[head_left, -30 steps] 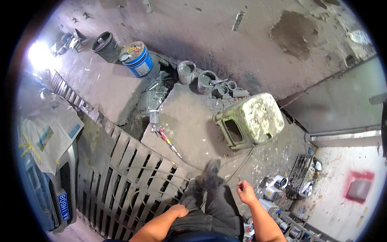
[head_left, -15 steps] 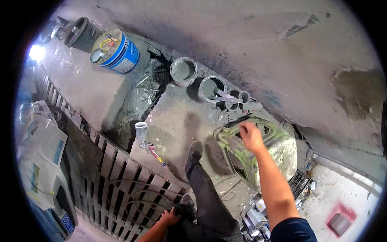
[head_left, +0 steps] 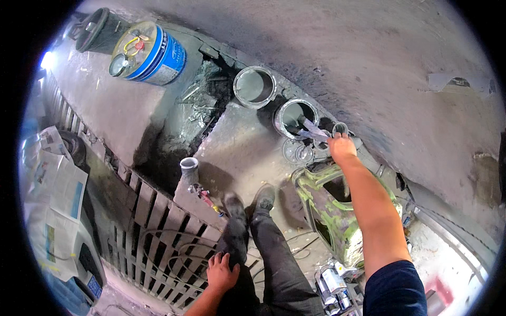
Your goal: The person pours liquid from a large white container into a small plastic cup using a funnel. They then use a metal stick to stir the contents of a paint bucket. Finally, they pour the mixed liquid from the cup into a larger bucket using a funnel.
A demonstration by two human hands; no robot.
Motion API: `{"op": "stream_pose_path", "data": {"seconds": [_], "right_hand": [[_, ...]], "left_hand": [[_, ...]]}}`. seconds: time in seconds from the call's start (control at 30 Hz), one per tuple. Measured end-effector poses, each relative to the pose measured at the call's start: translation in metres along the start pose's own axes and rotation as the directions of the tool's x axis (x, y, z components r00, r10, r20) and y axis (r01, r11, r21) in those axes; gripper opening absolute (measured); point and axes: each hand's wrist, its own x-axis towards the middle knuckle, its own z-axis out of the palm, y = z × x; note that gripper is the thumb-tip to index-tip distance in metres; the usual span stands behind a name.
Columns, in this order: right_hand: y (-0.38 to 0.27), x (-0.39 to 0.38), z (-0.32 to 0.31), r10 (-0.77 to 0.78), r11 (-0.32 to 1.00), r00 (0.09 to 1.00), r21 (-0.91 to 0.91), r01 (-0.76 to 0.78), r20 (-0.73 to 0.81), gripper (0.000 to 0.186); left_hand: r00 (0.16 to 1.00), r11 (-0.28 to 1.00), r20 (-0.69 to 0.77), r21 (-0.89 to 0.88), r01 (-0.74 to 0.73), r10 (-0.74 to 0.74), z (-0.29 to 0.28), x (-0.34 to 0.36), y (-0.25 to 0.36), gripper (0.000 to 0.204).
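My right hand [head_left: 342, 147] reaches out to the small grey cup [head_left: 340, 128] by the wall. Its fingers are bent at the cup's near edge, beside the ends of flat, pale stirring strips [head_left: 314, 128]. What they grip, if anything, is hidden. The strips lean out of an open pail [head_left: 295, 117] holding grey liquid. Under my right forearm lies a patchy green, hollow container [head_left: 337, 210] with large openings. My left hand [head_left: 221, 271] rests on my left leg, fingers spread, holding nothing. A spray gun [head_left: 203, 195] with a grey cup stands to the left of my feet.
A second open pail [head_left: 255, 87] of grey liquid stands along the wall. Farther left are a blue drum [head_left: 158, 58] and a dark bucket [head_left: 100, 31]. A slatted floor grate [head_left: 142, 221] carries a coiled hose. A paper-covered vehicle [head_left: 58, 195] stands at the left; cans [head_left: 332, 282] lie near my right leg.
My right hand has moved from above the green container, away from me, to the small cup. My left foot has come forward beside the right one. The left hand stays on my leg, its fingers now spread.
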Motion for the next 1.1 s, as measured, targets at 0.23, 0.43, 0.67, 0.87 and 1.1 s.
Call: {"op": "stream_pose_path", "data": {"seconds": [0.23,0.43,0.67,0.87,1.1], "right_hand": [[0.015,-0.002,-0.016,-0.114,0.993,0.967,-0.013,0.114,-0.229,0.017],[0.042,0.004,-0.051,0.008,0.976,0.987,0.218,0.027,-0.158,0.012],[0.018,-0.065,-0.045,0.253,0.199,0.914,0.908,-0.370,0.317,0.021],[-0.023,-0.121,-0.012,0.240,-0.348,0.861,0.868,-0.355,0.449,0.021],[-0.055,-0.160,0.007,0.241,-0.578,0.861,0.779,-0.243,0.448,0.021]], "left_hand": [[0.994,0.988,0.068,0.126,-0.090,0.082,-0.005,0.044,-0.013,0.053],[0.995,0.988,0.032,0.119,-0.097,0.093,-0.025,0.067,-0.029,0.043],[0.991,0.987,0.003,0.093,-0.132,0.132,-0.032,0.071,-0.034,0.036],[0.993,0.982,0.004,0.142,-0.120,0.121,-0.032,0.076,-0.034,0.034],[0.991,0.979,0.011,0.157,-0.132,0.132,-0.033,0.080,-0.029,0.035]]}}
